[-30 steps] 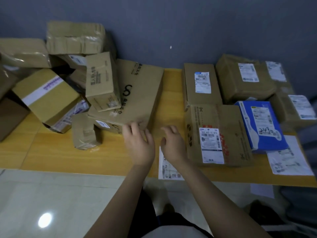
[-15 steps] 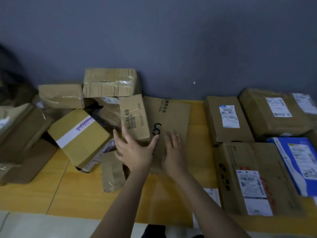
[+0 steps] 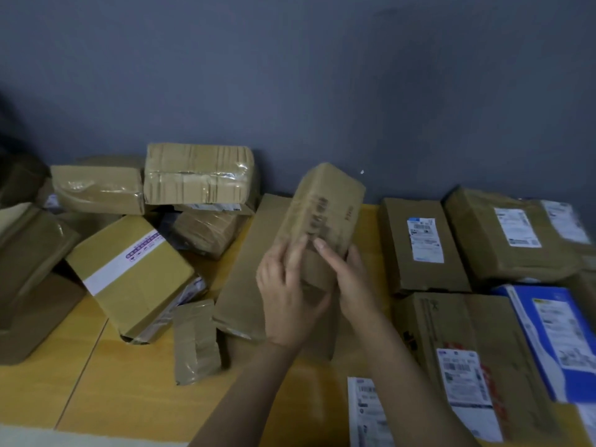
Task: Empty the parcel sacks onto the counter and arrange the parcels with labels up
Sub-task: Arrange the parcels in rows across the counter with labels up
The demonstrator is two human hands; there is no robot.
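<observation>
Two bare hands meet over the middle of the counter (image 3: 96,382), both clasping one brown parcel (image 3: 325,204) lifted clear of the surface and tilted, its upper end leaning to the right. The left hand (image 3: 287,304) wraps the parcel's lower left side, back of the hand toward the camera, fingers bent onto the near face; the right hand (image 3: 354,285) holds the lower right side, its fingers laid across that same face.

The parcel's lower end is hidden behind the hands, and dark print on its near face is smeared by blur and cannot be read. Beneath it lies a large flat carton (image 3: 248,262), partly covered by the arms. Toward the left edge sits a jumbled heap (image 3: 196,175), among it a yellow carton (image 3: 129,279) with a white band whose purple print is too small to read.

Along the right edge parcels lie flat with white barcode labels up: a narrow brown box (image 3: 422,246), a blue parcel (image 3: 554,343) cut off by the frame, and a wide carton (image 3: 458,330) with red print beside its label. No label text is legible.
</observation>
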